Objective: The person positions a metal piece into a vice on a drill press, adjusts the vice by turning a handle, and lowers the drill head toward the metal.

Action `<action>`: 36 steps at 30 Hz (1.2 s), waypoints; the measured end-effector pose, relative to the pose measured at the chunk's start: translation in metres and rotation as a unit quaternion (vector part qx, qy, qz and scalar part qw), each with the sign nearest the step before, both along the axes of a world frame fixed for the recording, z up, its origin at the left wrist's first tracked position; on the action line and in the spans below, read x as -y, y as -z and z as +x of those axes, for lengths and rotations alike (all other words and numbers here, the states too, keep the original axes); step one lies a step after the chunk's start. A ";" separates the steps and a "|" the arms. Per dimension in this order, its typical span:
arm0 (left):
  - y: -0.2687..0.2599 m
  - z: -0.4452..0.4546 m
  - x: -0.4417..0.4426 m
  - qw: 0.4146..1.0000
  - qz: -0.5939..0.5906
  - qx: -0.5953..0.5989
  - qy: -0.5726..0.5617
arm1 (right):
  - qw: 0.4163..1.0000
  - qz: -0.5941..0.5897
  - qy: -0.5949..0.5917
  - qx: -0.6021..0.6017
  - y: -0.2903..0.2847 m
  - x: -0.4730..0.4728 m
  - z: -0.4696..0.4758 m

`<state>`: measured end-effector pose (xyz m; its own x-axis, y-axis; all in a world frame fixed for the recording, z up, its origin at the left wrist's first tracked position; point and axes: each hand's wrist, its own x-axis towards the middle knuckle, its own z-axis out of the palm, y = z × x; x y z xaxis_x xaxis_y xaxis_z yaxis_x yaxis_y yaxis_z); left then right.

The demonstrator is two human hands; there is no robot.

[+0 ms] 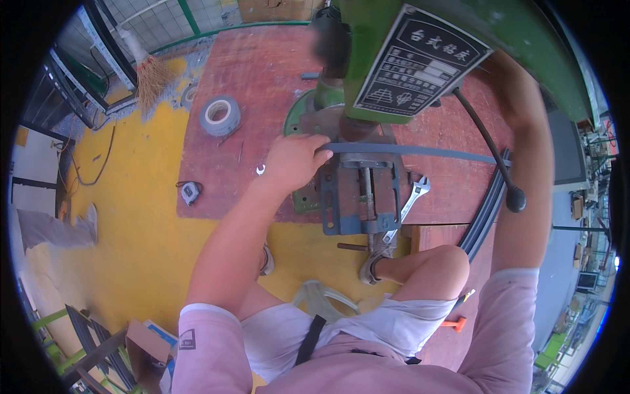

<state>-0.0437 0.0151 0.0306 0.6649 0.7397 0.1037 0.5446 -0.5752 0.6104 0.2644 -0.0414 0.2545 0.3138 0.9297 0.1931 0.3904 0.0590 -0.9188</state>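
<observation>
My left hand [300, 160] pinches the left end of a long, thin grey strip [418, 151]. The strip runs to the right across the back of a drill press vise [362, 197], under the chuck of a green bench drill press [379, 64]. My right arm reaches up around the right side of the press, and the drill head hides my right hand. A lever with a black knob [516, 199] hangs in front of that arm. An adjustable wrench [413, 197] leans at the vise's right side.
On the red board lie a roll of grey tape [220, 115], a tape measure [189, 192] and a small open-end wrench [261, 169]. Dark strips [485, 212] lie at the right. A broom [147, 79] stands at the back left. Another person's leg [59, 229] shows at the left.
</observation>
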 end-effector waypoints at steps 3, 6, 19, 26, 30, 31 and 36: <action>0.002 0.006 0.002 0.999 0.031 0.012 0.002 | 0.977 -0.060 0.031 0.201 -0.050 0.080 -0.035; 0.002 0.005 0.004 0.999 0.034 0.000 -0.001 | 0.964 -0.183 -0.025 0.191 -0.044 0.138 -0.072; 0.004 0.008 0.007 0.994 0.110 0.002 0.010 | 0.918 -0.107 0.077 0.374 0.173 0.102 0.040; -0.006 0.002 0.007 0.992 0.128 -0.023 0.004 | 0.869 -0.084 0.023 0.486 0.215 0.081 0.064; -0.012 0.001 0.003 0.993 0.102 -0.051 0.014 | 0.903 -0.116 -0.023 0.412 0.187 0.078 0.067; -0.011 0.002 0.003 0.992 0.112 -0.060 0.012 | 0.912 -0.132 -0.032 0.387 0.183 0.078 0.066; -0.004 0.008 -0.001 0.991 0.115 -0.066 -0.009 | 0.924 -0.192 -0.119 0.310 0.176 0.071 0.069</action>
